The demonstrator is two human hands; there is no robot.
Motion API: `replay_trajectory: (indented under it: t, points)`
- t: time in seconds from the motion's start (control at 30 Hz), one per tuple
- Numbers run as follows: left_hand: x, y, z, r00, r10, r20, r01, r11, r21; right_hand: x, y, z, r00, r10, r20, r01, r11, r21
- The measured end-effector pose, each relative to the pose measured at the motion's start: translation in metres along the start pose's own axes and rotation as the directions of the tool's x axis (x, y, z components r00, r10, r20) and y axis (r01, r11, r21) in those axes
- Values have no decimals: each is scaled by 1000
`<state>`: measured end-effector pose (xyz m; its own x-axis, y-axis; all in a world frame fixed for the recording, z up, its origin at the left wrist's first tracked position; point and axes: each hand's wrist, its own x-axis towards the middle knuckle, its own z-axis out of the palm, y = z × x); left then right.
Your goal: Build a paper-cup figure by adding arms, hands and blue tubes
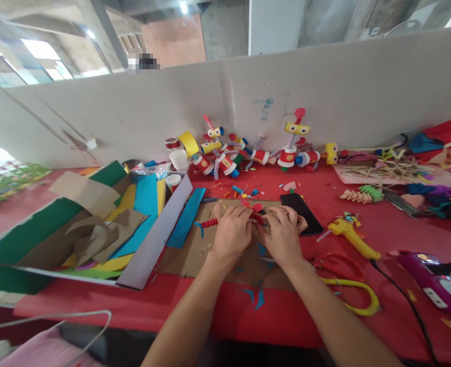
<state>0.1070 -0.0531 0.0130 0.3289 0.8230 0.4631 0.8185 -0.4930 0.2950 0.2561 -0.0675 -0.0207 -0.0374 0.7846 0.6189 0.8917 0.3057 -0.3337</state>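
Observation:
My left hand (231,230) and my right hand (283,233) meet over a brown cardboard sheet (195,255) on the red table (225,311). Together they hold a small paper figure (256,208) with red folded spring arms and red round pieces. One red spring arm with a blue tip (207,223) sticks out to the left of my left hand. The figure's middle is hidden under my fingers. A black phone (304,213) lies just right of my right hand.
A box of coloured paper sheets (95,224) sits at the left. Finished paper-cup figures (256,150) line the grey partition (325,86). A yellow glue gun (350,235), yellow and red scissors (348,285) and a purple device (434,280) lie at the right.

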Motion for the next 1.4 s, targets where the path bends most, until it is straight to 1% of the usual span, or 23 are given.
replay_trajectory:
  t: [0.1,0.2,0.27,0.3,0.37,0.4,0.43,0.47,0.5,0.53,0.6,0.67,0.73,0.77,0.83,0.87,0.9,0.97,1.03,1.1,1.17,1.3,1.4]
  points:
    - [0,1,-3,1000,14,-15,-14,1000,-19,-1,5,-1,1000,-14,10,14,1000,-1]
    - [-2,1,-9,999,32,-23,-32,999,-35,0,13,-4,999,-15,46,13,1000,27]
    - [-6,0,-15,997,40,-66,-43,998,-43,1,19,-8,998,-3,60,-1,998,64]
    - [-10,-1,-18,993,29,-112,-35,998,-54,1,22,-10,999,10,44,-14,996,91]
    - [-23,-2,-24,970,-36,-242,8,993,-115,4,27,-16,998,55,-38,-48,983,177]
    - [-32,-3,-26,946,-100,-308,50,985,-165,5,29,-19,989,104,-102,-78,969,235]
    - [-42,-4,-28,920,-165,-356,87,970,-225,6,31,-21,970,173,-170,-116,946,301]
    - [-52,-5,-28,896,-252,-365,147,945,-292,8,33,-23,938,259,-230,-161,914,372]
    - [-62,-5,-26,883,-327,-337,204,913,-353,9,34,-25,897,351,-270,-208,873,441]
    - [-72,-5,-24,882,-382,-276,253,878,-406,9,36,-26,850,439,-292,-253,826,505]
    - [-88,-5,-16,871,-469,-147,345,796,-497,10,38,-25,768,570,-291,-308,728,612]
    - [-98,-4,-7,835,-547,-60,422,707,-568,11,40,-22,719,648,-251,-338,641,689]
    - [-100,-3,1,774,-634,-6,478,590,-651,11,41,-19,688,696,-206,-364,576,732]
    - [-99,-3,5,739,-673,21,494,520,-697,11,41,-18,681,708,-187,-376,556,741]
    - [-92,-2,11,681,-728,76,509,396,-764,11,40,-16,681,712,-170,-382,543,748]
    - [-87,-3,14,663,-743,94,516,363,-776,11,39,-16,686,708,-167,-379,544,749]
    - [-82,-3,16,656,-749,97,526,361,-770,11,38,-16,693,702,-164,-375,545,750]
    - [-70,-5,18,661,-747,70,557,427,-712,11,36,-16,707,690,-158,-366,547,753]
    - [-59,-6,21,685,-727,34,576,512,-637,10,34,-16,722,674,-159,-365,566,739]
    - [-50,-6,23,703,-710,27,582,553,-596,9,33,-16,738,655,-162,-372,595,713]
    - [-43,-6,25,696,-717,37,600,553,-578,9,32,-16,749,641,-165,-377,619,689]
    - [-35,-9,31,654,-755,40,662,547,-512,8,32,-16,754,634,-172,-384,638,667]
    - [-31,-15,32,641,-766,52,659,514,-549,7,32,-15,768,620,-162,-389,652,651]
